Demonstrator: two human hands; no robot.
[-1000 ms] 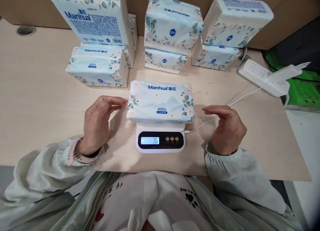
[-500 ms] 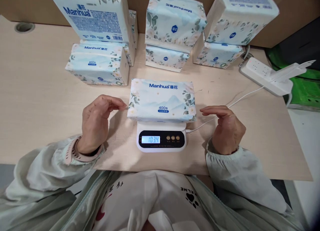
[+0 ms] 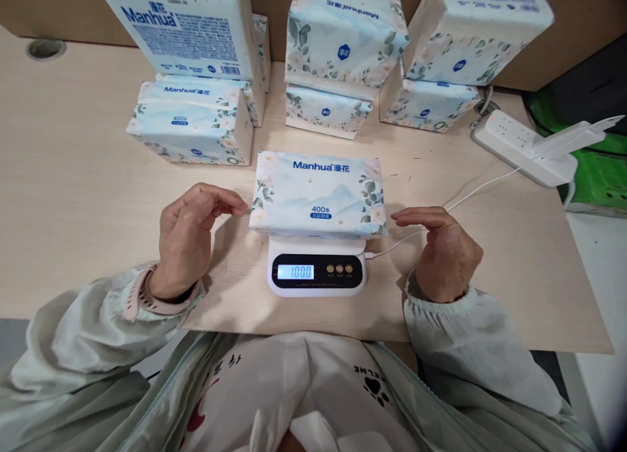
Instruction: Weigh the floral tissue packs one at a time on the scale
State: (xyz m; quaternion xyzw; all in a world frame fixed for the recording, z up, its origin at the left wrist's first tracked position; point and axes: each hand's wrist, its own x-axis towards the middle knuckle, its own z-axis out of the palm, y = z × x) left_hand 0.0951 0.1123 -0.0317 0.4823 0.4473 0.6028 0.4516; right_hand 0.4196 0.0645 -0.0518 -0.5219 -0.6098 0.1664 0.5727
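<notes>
A white and pale-blue tissue pack [image 3: 318, 194] with flowers printed at its sides lies on a white digital scale [image 3: 318, 289]. The lit display [image 3: 295, 272] reads 100.0. To the left of the pack is my left hand [image 3: 189, 233], its fingers stretched toward the pack and a small gap short of its end. My right hand [image 3: 443, 246] stands opposite at the right end, fingers extended, also apart from the pack. Both hands are open and hold nothing. The scale's platform is mostly hidden under the pack.
Behind the scale, tissue packs are stacked in three groups: left [image 3: 191, 125], middle [image 3: 326, 112] and right [image 3: 426, 106]. A white power strip [image 3: 524, 145] lies at the right, and a white cable [image 3: 477, 194] runs from it to the scale. Cardboard [image 3: 73, 11] stands along the back.
The scale's display has dropped from 103.4 to 100.0. My hands and the tissue pack have stayed nearly where they were; the view has shifted slightly.
</notes>
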